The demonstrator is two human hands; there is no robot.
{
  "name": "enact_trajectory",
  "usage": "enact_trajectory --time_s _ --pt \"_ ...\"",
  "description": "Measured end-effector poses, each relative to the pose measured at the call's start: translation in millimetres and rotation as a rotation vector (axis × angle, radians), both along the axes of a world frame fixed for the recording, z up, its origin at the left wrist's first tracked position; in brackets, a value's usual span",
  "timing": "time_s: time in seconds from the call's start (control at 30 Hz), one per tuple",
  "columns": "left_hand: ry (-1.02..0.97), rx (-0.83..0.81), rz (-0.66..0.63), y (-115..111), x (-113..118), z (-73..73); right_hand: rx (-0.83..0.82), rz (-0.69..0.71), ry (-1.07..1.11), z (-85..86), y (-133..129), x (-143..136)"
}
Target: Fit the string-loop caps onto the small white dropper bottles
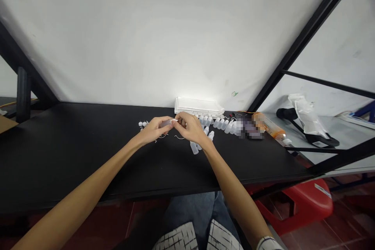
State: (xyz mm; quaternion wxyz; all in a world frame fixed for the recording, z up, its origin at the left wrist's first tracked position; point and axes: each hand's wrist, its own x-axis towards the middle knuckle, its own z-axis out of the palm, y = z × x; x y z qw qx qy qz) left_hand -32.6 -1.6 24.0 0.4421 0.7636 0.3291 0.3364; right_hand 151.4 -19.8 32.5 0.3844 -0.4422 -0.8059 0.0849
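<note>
My left hand (154, 129) is closed around a small translucent plastic bottle (166, 123), which lies nearly level with its neck end to the right. My right hand (190, 125) pinches a small white cap (174, 120) at that end; the fingers hide most of it. Beneath and beside my right wrist lie several more small bottles (194, 147). A few white caps (141, 124) rest on the table left of my left hand. Thin curved white strips (179, 137) lie just below both hands.
The black table (88, 152) meets a pale wall. Behind my hands is a stack of white flat packs (197, 105). A row of bottles (225, 125) runs right toward an orange-labelled drink bottle (271, 128). Black frame bars (304, 27) rise at the right; a red stool (304, 203) stands below.
</note>
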Motion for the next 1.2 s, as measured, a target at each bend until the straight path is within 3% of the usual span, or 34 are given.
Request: enact_trajectory --time_s 0.4,0.73,0.97,1.2 --pt "0.037 0.141 -0.005 8 -8 -0.9 -0.074 -0.018 0.039 1.8 3 7" --pt "0.089 0.348 0.124 9 -6 -8.6 -0.100 -0.104 -0.052 -3.4 5 2" --pt "-0.025 0.030 -0.010 8 -10 -0.4 0.040 -0.112 -0.112 -1.7 -1 -1" --pt "0.024 -0.072 -0.079 5 -10 7.0 0.107 -0.094 -0.156 -4.6 -3 -2"
